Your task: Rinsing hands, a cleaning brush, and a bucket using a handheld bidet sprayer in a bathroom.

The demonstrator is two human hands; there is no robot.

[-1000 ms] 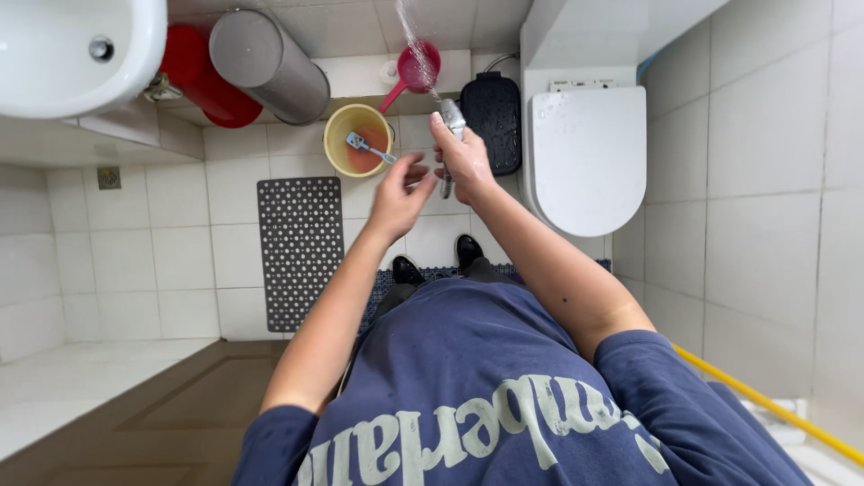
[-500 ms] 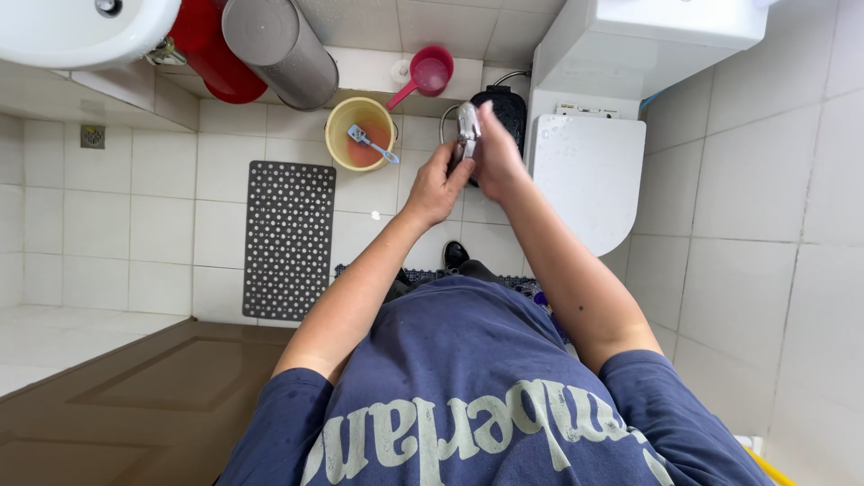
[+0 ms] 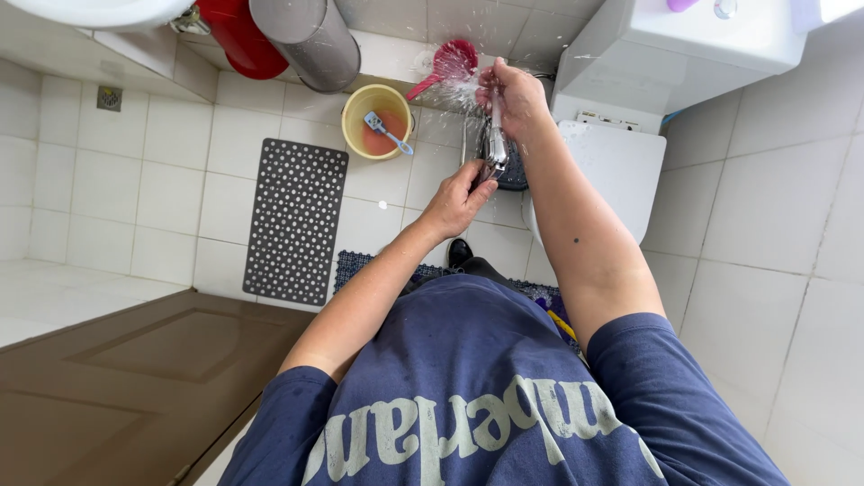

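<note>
Both hands (left point(image 3: 459, 200), right point(image 3: 515, 90)) grip one spraying shower head point(image 3: 494, 144) above one yellow bucket point(image 3: 377, 121).

Lighting is bright, even and diffuse; no single source shows. Shadows are soft and faint under the yellow bucket point(image 3: 376, 121) and grey bin point(image 3: 310, 36). White tiles and toilet lid point(image 3: 612, 171) run near overexposed. Wide-angle distortion bends tile lines at the edges. The water spray point(image 3: 454, 85) is motion-blurred; focus is otherwise sharp.

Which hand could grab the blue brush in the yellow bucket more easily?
Probably the left hand: it is lower and nearer the yellow bucket holding the blue brush. The right hand grips the spraying shower head.
</note>
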